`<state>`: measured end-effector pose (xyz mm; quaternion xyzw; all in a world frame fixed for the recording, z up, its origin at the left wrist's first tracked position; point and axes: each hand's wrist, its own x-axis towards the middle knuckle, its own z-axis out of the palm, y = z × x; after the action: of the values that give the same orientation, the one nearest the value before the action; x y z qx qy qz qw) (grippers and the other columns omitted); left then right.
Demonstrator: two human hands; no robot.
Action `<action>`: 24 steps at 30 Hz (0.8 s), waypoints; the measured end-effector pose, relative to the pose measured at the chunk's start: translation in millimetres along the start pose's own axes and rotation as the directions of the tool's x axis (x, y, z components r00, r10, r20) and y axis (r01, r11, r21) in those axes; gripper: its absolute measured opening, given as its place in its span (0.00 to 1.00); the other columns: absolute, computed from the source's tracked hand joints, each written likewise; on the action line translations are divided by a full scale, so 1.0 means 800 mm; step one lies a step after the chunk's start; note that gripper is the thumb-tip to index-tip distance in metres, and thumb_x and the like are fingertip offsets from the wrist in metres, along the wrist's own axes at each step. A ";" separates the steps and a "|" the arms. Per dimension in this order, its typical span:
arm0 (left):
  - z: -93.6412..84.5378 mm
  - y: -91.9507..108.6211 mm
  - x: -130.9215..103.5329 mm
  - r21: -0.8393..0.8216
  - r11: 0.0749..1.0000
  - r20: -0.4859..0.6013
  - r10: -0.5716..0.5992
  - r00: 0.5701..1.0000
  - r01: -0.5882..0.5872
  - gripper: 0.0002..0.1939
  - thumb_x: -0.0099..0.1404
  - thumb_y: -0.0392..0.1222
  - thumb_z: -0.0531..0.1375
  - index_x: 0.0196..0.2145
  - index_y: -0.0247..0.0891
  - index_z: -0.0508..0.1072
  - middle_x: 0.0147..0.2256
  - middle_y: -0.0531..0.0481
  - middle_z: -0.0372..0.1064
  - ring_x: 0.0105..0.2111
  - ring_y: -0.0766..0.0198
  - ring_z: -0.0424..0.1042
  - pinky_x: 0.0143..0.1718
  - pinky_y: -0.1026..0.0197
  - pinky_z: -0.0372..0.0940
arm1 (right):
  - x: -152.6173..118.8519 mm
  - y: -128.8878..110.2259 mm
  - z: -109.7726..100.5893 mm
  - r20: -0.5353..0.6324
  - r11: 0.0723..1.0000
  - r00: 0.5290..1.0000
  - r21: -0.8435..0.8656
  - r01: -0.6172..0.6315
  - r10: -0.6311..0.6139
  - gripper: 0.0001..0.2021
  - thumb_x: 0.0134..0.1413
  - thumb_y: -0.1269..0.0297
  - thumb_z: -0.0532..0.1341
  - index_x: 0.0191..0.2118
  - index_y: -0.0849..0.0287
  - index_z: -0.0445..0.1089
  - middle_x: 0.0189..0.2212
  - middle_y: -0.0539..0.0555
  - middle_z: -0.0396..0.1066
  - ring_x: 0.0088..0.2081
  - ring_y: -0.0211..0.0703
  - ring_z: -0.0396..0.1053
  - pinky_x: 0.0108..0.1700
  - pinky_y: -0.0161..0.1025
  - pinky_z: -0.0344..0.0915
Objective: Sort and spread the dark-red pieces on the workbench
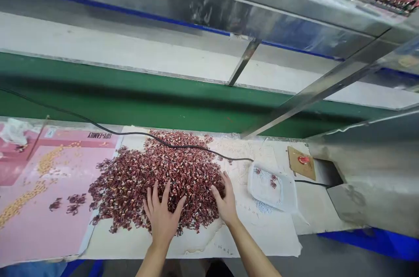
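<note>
- My left hand [162, 218] lies flat on the pile of small dark red pieces [157, 176], fingers spread, grip open, holding nothing.
- My right hand [225, 200] presses the pile's right edge, equally open.
- The pile sits mid-table on a white sheet [262, 233], with a white tray [273, 189] just right.
- Best to sweep gently, keeping pieces clear of the black cable [183, 146].

Both hands [162, 218] [225, 200] flat on dark red pile [157, 172], white tray [281, 196] beside

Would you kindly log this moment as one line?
left hand: flat on red pieces pile | right hand: at pile edge | white tray: right
</note>
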<state>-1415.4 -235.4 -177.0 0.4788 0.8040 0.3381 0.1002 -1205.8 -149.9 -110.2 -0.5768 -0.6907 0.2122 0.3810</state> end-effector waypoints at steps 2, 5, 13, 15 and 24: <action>0.008 0.009 0.008 0.044 0.999 -0.024 0.000 1.000 0.001 0.34 0.72 0.55 0.67 0.71 0.47 0.66 0.78 0.40 0.51 0.77 0.32 0.48 0.75 0.19 0.43 | -0.002 0.025 0.031 0.000 0.999 1.000 -0.023 -0.022 0.022 0.23 0.73 0.54 0.65 0.68 0.54 0.69 0.70 0.62 0.65 0.67 0.64 0.68 0.66 0.67 0.70; 0.005 0.014 0.018 0.102 0.994 -0.066 -0.030 0.997 0.037 0.35 0.72 0.57 0.67 0.71 0.47 0.66 0.77 0.39 0.53 0.77 0.32 0.48 0.75 0.19 0.41 | 0.008 0.027 0.066 0.092 1.000 0.996 0.011 0.009 -0.010 0.27 0.72 0.54 0.67 0.71 0.53 0.66 0.74 0.63 0.61 0.71 0.66 0.64 0.70 0.71 0.64; 0.053 0.065 0.018 0.040 0.994 -0.057 -0.098 0.994 0.101 0.34 0.73 0.58 0.66 0.71 0.50 0.66 0.75 0.39 0.58 0.74 0.36 0.56 0.73 0.22 0.52 | 0.017 0.055 0.072 0.195 0.977 0.980 0.214 -0.011 -0.032 0.27 0.72 0.46 0.64 0.67 0.55 0.70 0.72 0.64 0.64 0.73 0.68 0.60 0.73 0.75 0.55; 0.063 0.079 0.022 -0.034 0.993 -0.081 -0.113 0.990 0.111 0.31 0.74 0.55 0.65 0.70 0.48 0.66 0.74 0.39 0.59 0.73 0.37 0.59 0.73 0.23 0.53 | 0.019 0.063 0.080 0.196 0.965 0.980 0.262 -0.021 -0.032 0.26 0.71 0.46 0.65 0.65 0.55 0.72 0.70 0.63 0.66 0.71 0.67 0.63 0.72 0.73 0.57; 0.086 0.125 0.035 -0.429 0.902 -0.065 -0.097 0.993 0.060 0.21 0.76 0.48 0.65 0.62 0.43 0.74 0.65 0.40 0.72 0.66 0.44 0.71 0.68 0.31 0.66 | 0.025 0.071 0.092 0.175 0.857 0.983 0.494 -0.143 0.063 0.20 0.73 0.51 0.66 0.61 0.57 0.74 0.65 0.61 0.72 0.66 0.61 0.70 0.69 0.68 0.64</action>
<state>-1326.4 -149.5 -159.8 0.3977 0.7330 0.5210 0.1817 -1226.9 -105.8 -191.9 -0.4754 -0.6061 0.4490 0.4527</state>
